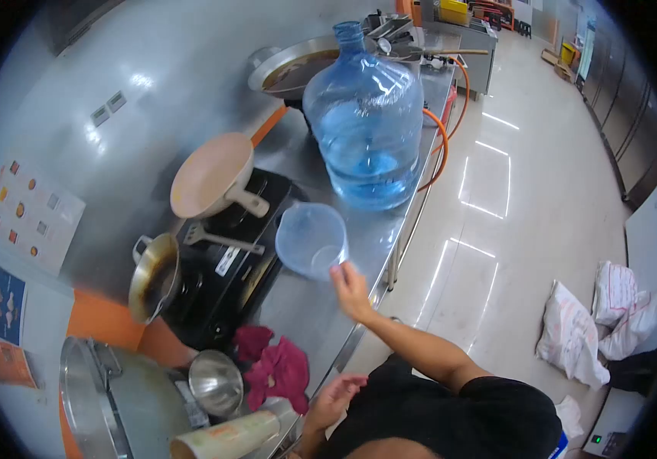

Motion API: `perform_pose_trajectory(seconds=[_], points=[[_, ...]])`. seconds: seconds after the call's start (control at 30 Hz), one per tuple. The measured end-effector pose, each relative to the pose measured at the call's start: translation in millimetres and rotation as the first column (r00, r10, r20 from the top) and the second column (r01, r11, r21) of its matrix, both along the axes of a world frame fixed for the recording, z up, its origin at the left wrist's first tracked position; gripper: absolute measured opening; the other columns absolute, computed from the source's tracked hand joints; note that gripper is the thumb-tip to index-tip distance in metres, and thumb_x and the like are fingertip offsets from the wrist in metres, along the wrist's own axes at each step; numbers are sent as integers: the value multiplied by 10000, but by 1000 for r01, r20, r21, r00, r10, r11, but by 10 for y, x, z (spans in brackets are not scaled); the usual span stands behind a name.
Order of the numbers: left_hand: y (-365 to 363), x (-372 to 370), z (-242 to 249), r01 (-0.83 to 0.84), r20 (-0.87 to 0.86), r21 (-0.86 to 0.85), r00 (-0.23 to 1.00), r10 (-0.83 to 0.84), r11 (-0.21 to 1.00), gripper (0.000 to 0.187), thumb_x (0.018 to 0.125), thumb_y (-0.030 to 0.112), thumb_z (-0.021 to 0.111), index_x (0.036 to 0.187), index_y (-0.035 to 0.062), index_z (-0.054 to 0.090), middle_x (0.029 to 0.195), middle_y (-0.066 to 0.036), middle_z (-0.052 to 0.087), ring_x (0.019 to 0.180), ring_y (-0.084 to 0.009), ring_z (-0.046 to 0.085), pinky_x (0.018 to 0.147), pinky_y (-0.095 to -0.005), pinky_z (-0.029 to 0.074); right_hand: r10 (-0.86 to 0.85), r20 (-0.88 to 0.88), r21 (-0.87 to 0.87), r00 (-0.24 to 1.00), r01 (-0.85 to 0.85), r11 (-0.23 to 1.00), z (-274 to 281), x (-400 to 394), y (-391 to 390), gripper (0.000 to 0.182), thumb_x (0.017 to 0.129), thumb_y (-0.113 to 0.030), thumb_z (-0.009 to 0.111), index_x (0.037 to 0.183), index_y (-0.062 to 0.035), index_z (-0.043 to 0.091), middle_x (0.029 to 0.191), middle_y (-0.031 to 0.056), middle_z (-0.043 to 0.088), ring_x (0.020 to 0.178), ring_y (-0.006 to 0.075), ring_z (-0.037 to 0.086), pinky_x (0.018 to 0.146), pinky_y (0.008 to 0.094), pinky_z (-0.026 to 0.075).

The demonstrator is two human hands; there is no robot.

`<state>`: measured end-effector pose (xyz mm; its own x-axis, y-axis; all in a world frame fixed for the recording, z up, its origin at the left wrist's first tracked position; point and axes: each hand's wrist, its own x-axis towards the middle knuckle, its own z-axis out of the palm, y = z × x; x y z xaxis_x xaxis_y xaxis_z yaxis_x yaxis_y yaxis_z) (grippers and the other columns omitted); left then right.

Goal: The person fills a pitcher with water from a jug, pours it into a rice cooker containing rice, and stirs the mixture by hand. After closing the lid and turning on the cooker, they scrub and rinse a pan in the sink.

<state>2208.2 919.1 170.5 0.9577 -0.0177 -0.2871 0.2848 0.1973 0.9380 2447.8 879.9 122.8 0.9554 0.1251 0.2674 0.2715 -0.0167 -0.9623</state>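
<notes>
My right hand is closed on the handle side of a translucent plastic pitcher. The pitcher is tilted over the steel counter, its mouth facing me, and no contents show inside. Just beyond it stands a large blue water jug, upright, with some water in the bottom. My left hand hangs low by the counter edge, fingers loosely stretched out and holding nothing. Nearest to that hand are a crumpled maroon cloth and a pale cylindrical container lying on its side.
A black stove carries a light pan, a slotted turner and a browned pan. A wide wok sits behind the jug. A steel bowl and a big pot stand at lower left. White sacks rest on the floor.
</notes>
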Motion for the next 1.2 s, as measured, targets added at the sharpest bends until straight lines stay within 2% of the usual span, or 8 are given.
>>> perform_pose_trajectory(seconds=[0.13,0.2,0.27,0.3,0.4,0.6,0.73,1.2], points=[[-53,1655,1272,-346,607,41,754,251,937,229,911,105,565,1090,-37,561,1045,-109,619,985,-158,572,891,-282,432,104,204,-224,974,-57,973,236,347,-323,294,931,-298,507,883,-9,518,745,141,487,704,234,484,637,362,392],[-148,2748,1975,-508,622,-104,637,455,855,308,871,82,610,1137,-46,520,1097,-130,594,992,-171,570,891,-303,437,173,-23,-117,985,-175,978,408,495,-718,301,928,-307,509,913,-7,521,810,157,494,787,247,495,705,375,401],[-30,4026,2246,-638,819,214,530,221,739,597,782,206,737,1233,-69,459,1195,-199,553,1128,-269,539,974,-353,408,116,-118,-105,986,-129,986,289,911,-1117,328,952,-321,466,898,-1,516,784,145,489,761,241,486,717,368,401],[-63,4467,2457,-696,724,388,636,268,603,838,678,357,804,1276,-83,417,1220,-241,540,1143,-327,531,979,-375,403,32,-160,-94,987,-47,994,68,1174,-1296,340,964,-329,441,892,-6,515,783,129,492,751,228,482,705,355,402],[-12,5634,2550,-536,553,554,809,200,637,702,560,454,824,1046,-16,636,1026,-216,652,977,-314,634,866,-364,476,-111,-385,60,916,144,988,-377,1834,-1717,373,981,-400,378,888,-62,506,788,42,505,716,174,471,679,294,396],[-484,5376,2585,-816,643,419,576,504,398,627,518,417,816,989,31,668,947,-184,674,894,-329,649,813,-383,497,296,-782,458,549,182,870,-884,2959,-2003,475,876,-572,476,985,-113,523,932,42,520,887,196,495,792,404,410],[-792,5121,2534,-837,749,362,523,406,411,513,517,347,857,889,72,637,789,-85,657,762,-258,644,767,-356,481,663,-570,750,486,-24,661,-1315,3574,-1935,669,861,-576,478,1308,-83,413,1304,143,442,1197,331,427,999,506,351],[-1621,4678,2444,-738,815,354,544,197,574,544,455,300,797,929,113,607,769,-84,641,739,-302,612,764,-379,420,632,-650,618,423,-190,763,-778,3875,-2545,707,860,-578,461,1354,-79,372,1367,148,390,1253,345,373,1025,517,324]])
